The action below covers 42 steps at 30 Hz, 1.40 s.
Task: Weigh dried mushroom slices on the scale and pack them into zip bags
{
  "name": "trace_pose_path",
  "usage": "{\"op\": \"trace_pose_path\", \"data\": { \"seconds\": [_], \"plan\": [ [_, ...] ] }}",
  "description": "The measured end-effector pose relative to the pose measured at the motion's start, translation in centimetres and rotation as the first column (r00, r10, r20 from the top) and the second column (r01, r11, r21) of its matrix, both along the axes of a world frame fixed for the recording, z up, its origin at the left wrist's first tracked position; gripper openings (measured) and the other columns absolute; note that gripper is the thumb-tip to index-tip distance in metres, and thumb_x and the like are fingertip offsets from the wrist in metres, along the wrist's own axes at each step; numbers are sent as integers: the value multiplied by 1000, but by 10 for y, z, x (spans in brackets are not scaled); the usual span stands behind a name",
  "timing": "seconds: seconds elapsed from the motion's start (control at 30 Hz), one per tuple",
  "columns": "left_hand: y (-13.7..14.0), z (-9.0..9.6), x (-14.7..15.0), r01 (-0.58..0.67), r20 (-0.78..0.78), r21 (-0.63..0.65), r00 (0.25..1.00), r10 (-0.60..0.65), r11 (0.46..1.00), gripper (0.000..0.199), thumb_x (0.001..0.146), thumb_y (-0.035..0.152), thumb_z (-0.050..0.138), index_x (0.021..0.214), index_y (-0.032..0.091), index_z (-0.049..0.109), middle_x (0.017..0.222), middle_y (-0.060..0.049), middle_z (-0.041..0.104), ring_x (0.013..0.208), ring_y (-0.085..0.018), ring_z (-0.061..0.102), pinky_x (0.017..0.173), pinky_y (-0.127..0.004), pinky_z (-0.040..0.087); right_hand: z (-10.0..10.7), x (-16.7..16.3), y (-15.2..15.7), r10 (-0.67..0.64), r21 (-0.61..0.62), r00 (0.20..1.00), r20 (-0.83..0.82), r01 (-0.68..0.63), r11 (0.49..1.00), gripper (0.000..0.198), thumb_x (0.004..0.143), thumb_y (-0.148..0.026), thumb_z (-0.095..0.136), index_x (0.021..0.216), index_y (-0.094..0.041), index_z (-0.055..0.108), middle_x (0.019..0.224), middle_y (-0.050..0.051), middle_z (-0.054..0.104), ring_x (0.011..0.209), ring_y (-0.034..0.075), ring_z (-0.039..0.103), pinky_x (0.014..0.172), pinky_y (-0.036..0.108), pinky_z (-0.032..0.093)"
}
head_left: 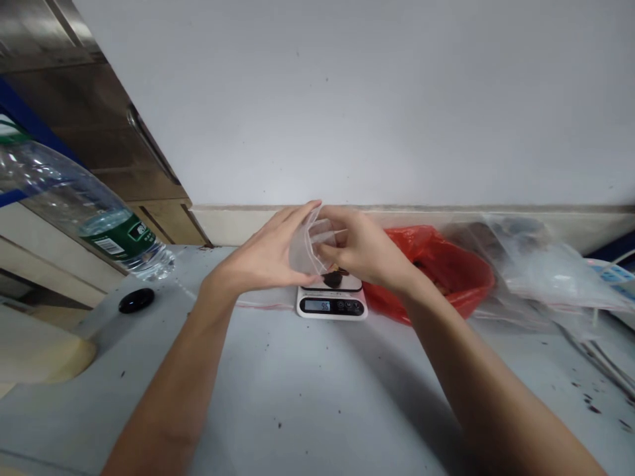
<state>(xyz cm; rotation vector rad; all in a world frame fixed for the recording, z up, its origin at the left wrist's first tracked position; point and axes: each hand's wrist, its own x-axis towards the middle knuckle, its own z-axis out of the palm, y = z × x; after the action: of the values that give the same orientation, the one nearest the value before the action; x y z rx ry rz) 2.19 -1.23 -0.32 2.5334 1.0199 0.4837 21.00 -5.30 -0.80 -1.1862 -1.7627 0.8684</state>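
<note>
My left hand (265, 254) curves around a small clear plastic bag (303, 248), with its thumb below and fingers above. The bag's mouth faces right, toward my right hand (354, 248). That hand's fingers are bent at the mouth, some showing through the film, and appear to grip its edge. Below both hands stands a small white digital scale (332, 307) with a lit display. A dark, dried-looking piece (333, 278) rests on its platform, partly covered from above by the bag and my right hand.
To the right, an open red plastic bag (446, 264) holds brownish contents, beside several clear bags (550, 264). Leftward are a green-labelled water bottle (116, 228), a black oval object (136, 301) and a blurred pale container (44, 350). Dark crumbs dot the grey table (278, 396); a white wall (372, 99) rises behind.
</note>
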Motion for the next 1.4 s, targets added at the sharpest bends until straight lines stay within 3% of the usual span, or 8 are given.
{"op": "trace_pose_path", "data": {
  "seconds": [0.17, 0.37, 0.47, 0.57, 0.67, 0.77, 0.93, 1.4],
  "plan": [
    [0, 4, -2, -63, -73, 11, 995, 64, 998, 74, 72, 33, 72, 143, 22, 51, 149, -13, 54, 141, -33, 48, 118, -45, 41, -2, 10, 5, -120, 19, 984, 128, 118, 993, 19, 77, -5, 57, 81, -23, 53, 76, 0, 67, 63, 17, 67, 60, 28, 49],
    [-3, 5, 2, -51, -84, -46, 995, 47, 998, 85, 68, 35, 78, 147, 27, 46, 151, -11, 52, 140, -34, 49, 114, -44, 43, -1, 10, 5, -82, -65, 992, 98, 89, 994, 29, 86, -14, 63, 77, -26, 38, 60, -6, 56, 54, 15, 61, 55, 26, 44],
    [-1, 8, -4, -45, -135, -60, 990, 37, 997, 72, 75, 38, 73, 142, 26, 51, 142, -9, 59, 132, -33, 55, 109, -42, 46, 0, 11, 6, -192, -81, 967, 167, 207, 975, 19, 101, -33, 51, 85, -25, 45, 78, 4, 70, 71, 21, 70, 66, 33, 52],
    [1, 11, -14, -107, -266, -92, 961, 79, 990, 67, 75, 45, 69, 136, 21, 54, 136, -11, 62, 129, -35, 56, 107, -42, 46, -6, 12, 11, -270, -47, 841, 470, 329, 943, 23, 104, -38, 46, 110, -21, 60, 112, 17, 74, 105, 32, 71, 88, 44, 53],
    [3, 13, -21, -149, -366, -126, 926, 94, 981, 72, 73, 50, 67, 137, 20, 54, 139, -12, 62, 132, -37, 54, 106, -42, 45, -17, 11, 17, -69, -135, 763, 642, 201, 970, 49, 98, -46, 55, 142, -25, 58, 138, 19, 65, 129, 38, 62, 98, 48, 51],
    [4, 11, -22, -172, -412, -150, 906, 96, 974, 73, 73, 51, 66, 138, 20, 54, 142, -13, 61, 130, -36, 57, 103, -39, 46, -27, 6, 23, 88, -216, 703, 706, 95, 972, 69, 92, -49, 64, 156, -33, 47, 148, 15, 59, 135, 37, 57, 98, 45, 52],
    [9, 5, -20, -185, -436, -172, 895, 93, 968, 73, 73, 49, 67, 139, 20, 53, 145, -13, 59, 129, -34, 58, 98, -35, 48, -34, 2, 28, 121, -230, 629, 768, 95, 969, 52, 87, -30, 68, 138, -35, 66, 137, 9, 69, 123, 33, 66, 95, 40, 53],
    [15, -5, -15, -97, -384, -208, 923, 10, 973, 65, 72, 46, 69, 132, 24, 57, 132, -10, 65, 122, -33, 61, 96, -38, 49, -21, 5, 26, 82, -239, 694, 715, 133, 962, 40, 87, -7, 56, 113, -25, 80, 106, 4, 83, 83, 19, 73, 70, 26, 48]
  ]
}}
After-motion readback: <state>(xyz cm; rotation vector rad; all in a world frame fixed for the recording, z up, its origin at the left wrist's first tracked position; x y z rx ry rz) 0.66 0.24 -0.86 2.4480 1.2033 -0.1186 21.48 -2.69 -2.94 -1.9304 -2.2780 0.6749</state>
